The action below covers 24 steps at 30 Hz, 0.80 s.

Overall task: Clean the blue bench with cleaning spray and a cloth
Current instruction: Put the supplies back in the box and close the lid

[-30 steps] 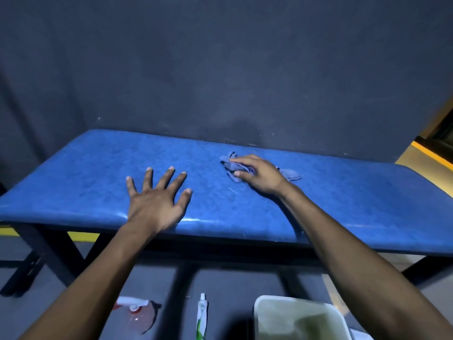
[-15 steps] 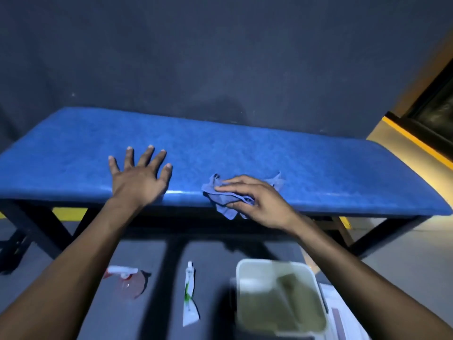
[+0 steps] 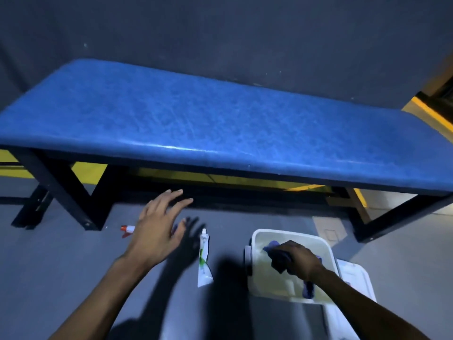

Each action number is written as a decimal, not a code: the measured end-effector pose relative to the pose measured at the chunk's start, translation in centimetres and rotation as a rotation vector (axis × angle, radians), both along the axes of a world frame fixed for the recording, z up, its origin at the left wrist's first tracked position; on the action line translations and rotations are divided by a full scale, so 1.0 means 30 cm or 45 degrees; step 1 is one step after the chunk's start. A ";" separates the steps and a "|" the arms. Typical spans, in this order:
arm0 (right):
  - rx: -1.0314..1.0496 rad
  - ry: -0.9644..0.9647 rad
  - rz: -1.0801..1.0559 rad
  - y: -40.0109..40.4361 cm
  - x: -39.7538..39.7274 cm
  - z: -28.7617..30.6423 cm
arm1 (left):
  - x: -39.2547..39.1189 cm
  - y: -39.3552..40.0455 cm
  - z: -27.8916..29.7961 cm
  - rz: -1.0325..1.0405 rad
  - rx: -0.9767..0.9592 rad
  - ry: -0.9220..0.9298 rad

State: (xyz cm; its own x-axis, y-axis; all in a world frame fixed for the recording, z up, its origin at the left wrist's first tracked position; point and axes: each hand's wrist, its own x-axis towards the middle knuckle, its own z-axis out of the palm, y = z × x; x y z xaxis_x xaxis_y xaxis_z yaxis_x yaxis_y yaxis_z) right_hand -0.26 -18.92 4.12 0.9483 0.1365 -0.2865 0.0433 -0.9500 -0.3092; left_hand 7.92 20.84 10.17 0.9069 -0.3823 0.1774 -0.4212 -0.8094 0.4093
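Bench (image 3: 220,119): I've pulled both hands off it, top now bare, so wipe pass prob. done. Tub (image 3: 252,266): on floor. R hand (image 3: 301,262) has moved cloth (image 3: 277,256) from bench into tub, fingers clenched round it. L hand (image 3: 157,231): fingers released, above floor nr tube (image 3: 204,261).

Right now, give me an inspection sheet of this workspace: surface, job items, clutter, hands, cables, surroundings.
Surface: blue bench top bare, with a glossy streak at its front edge.
Job's things: cloth bunched in the right hand over the white tub on the floor; spray bottle on the floor, mostly hidden behind the left hand.
Clutter: white tube lying on the floor between the hands; a white lid beside the tub.
Hands: left hand open, fingers spread, above the floor; right hand grips the cloth.
Cables: nothing seen.
Surroundings: dark wall behind the bench, grey floor, yellow floor markings.
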 end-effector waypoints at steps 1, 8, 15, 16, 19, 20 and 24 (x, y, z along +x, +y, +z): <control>0.031 0.024 -0.055 0.015 -0.003 -0.023 | 0.003 0.003 -0.016 0.011 0.068 0.095; 0.207 0.069 -0.563 0.018 -0.056 -0.241 | 0.044 0.043 -0.013 0.076 0.157 0.292; 0.413 -0.720 -0.722 0.178 0.067 -0.099 | 0.061 0.050 -0.018 0.083 0.204 0.324; 0.418 -0.726 -0.582 0.232 0.091 -0.087 | 0.063 0.047 -0.016 0.084 0.207 0.330; 0.459 -0.544 -0.315 0.409 0.146 -0.139 | 0.073 0.044 -0.008 0.097 0.223 0.336; 0.475 -0.434 -0.290 0.469 0.167 -0.183 | 0.079 0.046 -0.007 0.105 0.230 0.338; 0.356 0.038 -0.372 0.646 0.236 -0.415 | 0.099 0.070 -0.011 0.119 0.284 0.355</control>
